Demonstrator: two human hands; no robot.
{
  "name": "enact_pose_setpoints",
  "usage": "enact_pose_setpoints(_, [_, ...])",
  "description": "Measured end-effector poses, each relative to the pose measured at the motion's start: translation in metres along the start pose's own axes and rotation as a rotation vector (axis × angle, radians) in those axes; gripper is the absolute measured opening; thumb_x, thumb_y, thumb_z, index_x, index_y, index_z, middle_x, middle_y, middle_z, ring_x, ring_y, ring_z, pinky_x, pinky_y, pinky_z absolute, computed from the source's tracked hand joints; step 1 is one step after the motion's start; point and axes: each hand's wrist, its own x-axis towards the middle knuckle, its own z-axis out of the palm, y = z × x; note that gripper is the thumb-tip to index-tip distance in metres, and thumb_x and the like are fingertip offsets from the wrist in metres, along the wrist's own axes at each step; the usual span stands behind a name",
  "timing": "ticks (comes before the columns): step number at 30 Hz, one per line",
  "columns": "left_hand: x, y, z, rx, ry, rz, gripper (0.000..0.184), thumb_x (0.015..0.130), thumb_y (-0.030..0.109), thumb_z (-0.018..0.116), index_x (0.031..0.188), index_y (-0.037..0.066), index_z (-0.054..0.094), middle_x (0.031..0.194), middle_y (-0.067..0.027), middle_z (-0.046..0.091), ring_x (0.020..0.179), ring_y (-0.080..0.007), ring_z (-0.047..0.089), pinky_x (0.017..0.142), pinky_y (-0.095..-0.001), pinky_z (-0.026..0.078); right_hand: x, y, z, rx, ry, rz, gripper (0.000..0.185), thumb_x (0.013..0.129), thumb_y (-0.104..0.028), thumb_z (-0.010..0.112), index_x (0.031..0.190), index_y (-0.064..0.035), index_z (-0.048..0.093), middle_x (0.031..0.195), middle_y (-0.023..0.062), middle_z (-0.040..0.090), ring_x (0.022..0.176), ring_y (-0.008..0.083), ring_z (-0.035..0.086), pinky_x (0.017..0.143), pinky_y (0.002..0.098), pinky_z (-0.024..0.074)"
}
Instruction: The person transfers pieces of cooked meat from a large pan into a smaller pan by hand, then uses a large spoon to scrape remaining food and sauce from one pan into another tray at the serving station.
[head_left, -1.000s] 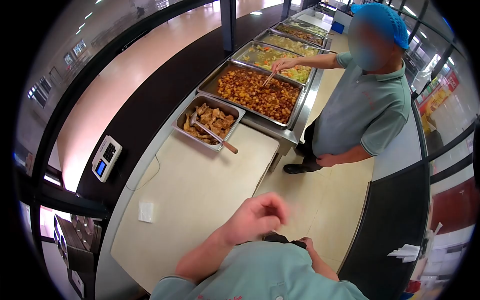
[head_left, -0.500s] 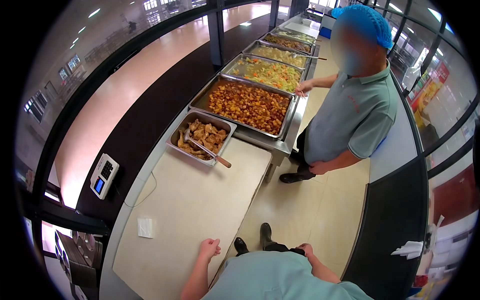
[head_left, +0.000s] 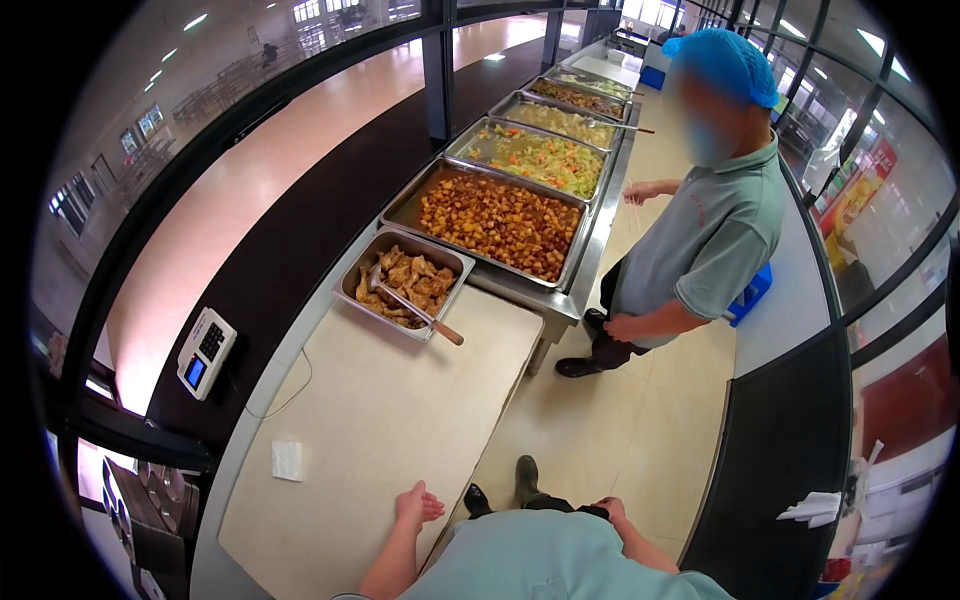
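My left hand (head_left: pixel 418 505) is over the near edge of the cream tabletop (head_left: pixel 390 420), fingers stretched out and nothing in them. Down by my dark trousers is my right hand (head_left: pixel 608 508); its fingers are mostly hidden, so I cannot tell whether they are closed. A small white packet (head_left: pixel 287 460) lies flat on the tabletop, left of my left hand and apart from it. At the table's far end stands a steel pan (head_left: pixel 462 268) of browned meat pieces (head_left: pixel 415 280). A ladle (head_left: pixel 402 300) rests in it, its wooden handle sticking out over the rim.
Beyond the pan, a row of steel trays holds diced brown food (head_left: pixel 495 225), mixed vegetables (head_left: pixel 545 160) and other dishes. A co-worker (head_left: pixel 690 230) in a blue hair cover stands right of them. A keypad scale display (head_left: pixel 207 352) sits on the dark ledge (head_left: pixel 275 245) at left.
My left hand has opened from curled fingers to stretched ones. The co-worker has drawn a hand back from the vegetable tray's edge and turned slightly. My view has shifted a little.
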Motion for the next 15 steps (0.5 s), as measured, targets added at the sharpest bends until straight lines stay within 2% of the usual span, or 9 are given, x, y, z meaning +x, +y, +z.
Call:
enact_pose_setpoints(7, [-0.002,0.002,0.001,-0.01,0.008,0.001,0.048,0.094,0.042,0.045,0.079,-0.002,0.056,0.071,-0.0187,0.066,0.056,-0.0262,0.066,0.048,-0.0325,0.053,0.002,-0.005,0.002,0.039,0.017,-0.063,0.042,0.063,-0.041,0.071,0.084,-0.0051,0.073,0.086,0.0147,0.07,0.081,0.0283,0.067,0.076,0.0355,0.0522])
enact_pose_setpoints(15, [0.001,0.001,0.0,-0.005,0.01,-0.006,0.047,0.094,0.041,0.047,0.077,-0.002,0.057,0.07,-0.0182,0.066,0.055,-0.0263,0.066,0.046,-0.032,0.053,0.008,-0.01,0.005,0.079,0.006,-0.035,0.037,0.063,-0.037,0.07,0.082,-0.0051,0.073,0.085,0.0148,0.07,0.079,0.0284,0.067,0.074,0.0356,0.0524])
